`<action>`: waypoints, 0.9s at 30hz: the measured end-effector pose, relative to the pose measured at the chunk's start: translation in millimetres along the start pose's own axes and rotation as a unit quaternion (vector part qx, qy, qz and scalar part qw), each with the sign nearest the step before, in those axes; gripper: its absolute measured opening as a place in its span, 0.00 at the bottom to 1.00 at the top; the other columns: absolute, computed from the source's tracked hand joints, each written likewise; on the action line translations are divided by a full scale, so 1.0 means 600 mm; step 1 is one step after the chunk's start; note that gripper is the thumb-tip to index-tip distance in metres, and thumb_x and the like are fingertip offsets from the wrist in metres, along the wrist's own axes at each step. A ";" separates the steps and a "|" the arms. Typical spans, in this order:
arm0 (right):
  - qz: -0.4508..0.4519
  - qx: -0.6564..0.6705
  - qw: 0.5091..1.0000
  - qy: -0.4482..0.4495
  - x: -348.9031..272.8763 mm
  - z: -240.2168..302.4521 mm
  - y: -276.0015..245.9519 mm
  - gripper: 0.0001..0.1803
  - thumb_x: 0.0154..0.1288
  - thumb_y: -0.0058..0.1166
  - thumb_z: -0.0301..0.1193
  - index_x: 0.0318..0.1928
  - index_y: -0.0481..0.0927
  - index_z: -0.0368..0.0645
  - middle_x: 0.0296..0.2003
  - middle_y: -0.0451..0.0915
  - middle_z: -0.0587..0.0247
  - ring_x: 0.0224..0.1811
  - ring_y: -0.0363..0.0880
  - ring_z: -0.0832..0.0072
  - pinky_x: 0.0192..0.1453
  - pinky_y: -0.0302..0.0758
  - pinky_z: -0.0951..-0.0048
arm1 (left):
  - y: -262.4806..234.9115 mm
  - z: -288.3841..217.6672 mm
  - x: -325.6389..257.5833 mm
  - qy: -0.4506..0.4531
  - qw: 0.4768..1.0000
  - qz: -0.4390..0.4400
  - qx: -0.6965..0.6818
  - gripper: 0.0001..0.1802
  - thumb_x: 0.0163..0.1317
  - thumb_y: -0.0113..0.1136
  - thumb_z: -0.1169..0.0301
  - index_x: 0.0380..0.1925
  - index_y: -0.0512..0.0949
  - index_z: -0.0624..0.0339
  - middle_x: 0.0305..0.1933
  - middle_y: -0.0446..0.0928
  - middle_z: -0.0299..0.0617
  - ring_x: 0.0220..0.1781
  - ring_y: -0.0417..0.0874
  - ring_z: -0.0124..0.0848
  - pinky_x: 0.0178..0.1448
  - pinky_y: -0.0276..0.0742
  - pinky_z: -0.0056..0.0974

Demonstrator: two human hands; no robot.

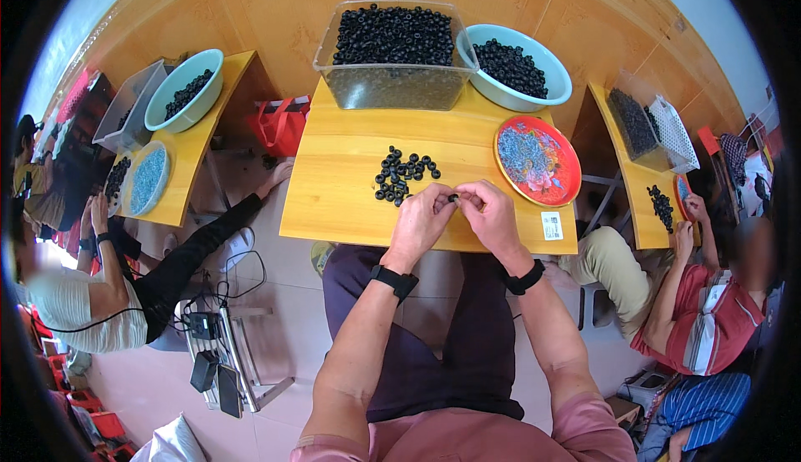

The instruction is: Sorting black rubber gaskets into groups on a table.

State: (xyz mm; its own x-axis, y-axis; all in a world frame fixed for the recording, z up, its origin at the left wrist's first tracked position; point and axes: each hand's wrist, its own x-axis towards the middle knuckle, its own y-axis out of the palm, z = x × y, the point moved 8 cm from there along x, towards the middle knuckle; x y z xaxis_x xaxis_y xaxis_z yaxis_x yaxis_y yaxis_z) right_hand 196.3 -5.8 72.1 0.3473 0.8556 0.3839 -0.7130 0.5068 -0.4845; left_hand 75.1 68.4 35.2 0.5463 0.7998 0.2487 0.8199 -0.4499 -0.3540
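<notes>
Both forearms reach forward from the lower edge, each wrist banded in black. The left hand (421, 220) and right hand (491, 216) meet, fingertips pinched together, knuckles up.

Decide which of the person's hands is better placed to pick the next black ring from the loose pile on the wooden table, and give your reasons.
Probably the left hand: it lies just below the loose pile of black rings. The right hand sits farther over, nearer the red plate. Both hands pinch one small black ring together.
</notes>
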 end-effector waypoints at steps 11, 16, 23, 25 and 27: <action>0.041 -0.081 0.995 -0.041 0.071 0.031 -0.010 0.07 0.62 0.62 0.24 0.40 0.87 0.37 0.33 0.86 0.55 0.32 0.85 0.67 0.37 0.78 0.70 | -0.004 -0.012 -0.003 0.026 0.999 0.017 -0.007 0.11 0.59 0.70 0.71 0.40 0.82 0.63 0.31 0.83 0.46 0.31 0.85 0.36 0.39 0.81 0.37; 0.206 -0.140 0.965 -0.088 0.125 0.033 0.082 0.09 0.60 0.59 0.29 0.39 0.88 0.41 0.34 0.86 0.54 0.36 0.86 0.58 0.42 0.80 0.62 | 0.023 -0.029 -0.008 0.100 0.987 0.104 0.071 0.10 0.56 0.69 0.69 0.38 0.83 0.58 0.32 0.83 0.45 0.38 0.85 0.44 0.43 0.80 0.45; 0.270 -0.276 0.914 -0.121 0.138 0.033 0.163 0.08 0.57 0.58 0.29 0.33 0.87 0.41 0.35 0.86 0.50 0.41 0.85 0.52 0.47 0.79 0.54 | 0.032 -0.032 -0.009 0.134 0.980 0.119 0.091 0.11 0.54 0.70 0.68 0.36 0.83 0.59 0.35 0.84 0.49 0.39 0.85 0.49 0.45 0.80 0.46; 0.273 -0.275 0.911 -0.138 0.136 0.037 0.169 0.07 0.56 0.58 0.29 0.33 0.86 0.41 0.35 0.86 0.50 0.40 0.85 0.52 0.48 0.79 0.54 | 0.033 -0.028 -0.009 0.128 0.980 0.119 0.096 0.10 0.54 0.69 0.69 0.35 0.83 0.60 0.35 0.84 0.49 0.39 0.85 0.49 0.45 0.80 0.46; 0.274 -0.275 0.908 -0.154 0.132 0.042 0.169 0.07 0.56 0.58 0.29 0.34 0.86 0.41 0.34 0.86 0.49 0.40 0.85 0.52 0.48 0.79 0.53 | 0.030 -0.028 -0.008 0.136 0.979 0.098 0.112 0.10 0.55 0.69 0.69 0.34 0.82 0.61 0.34 0.84 0.49 0.39 0.84 0.50 0.44 0.80 0.46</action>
State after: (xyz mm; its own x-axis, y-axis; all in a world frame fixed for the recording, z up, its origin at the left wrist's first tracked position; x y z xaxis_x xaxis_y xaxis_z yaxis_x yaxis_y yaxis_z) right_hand 136.0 110.7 73.5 -0.2165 0.9680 0.1271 -0.2858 0.0616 -0.9563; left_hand 90.3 49.5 42.8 0.7398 0.5579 0.3761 0.6532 -0.4612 -0.6005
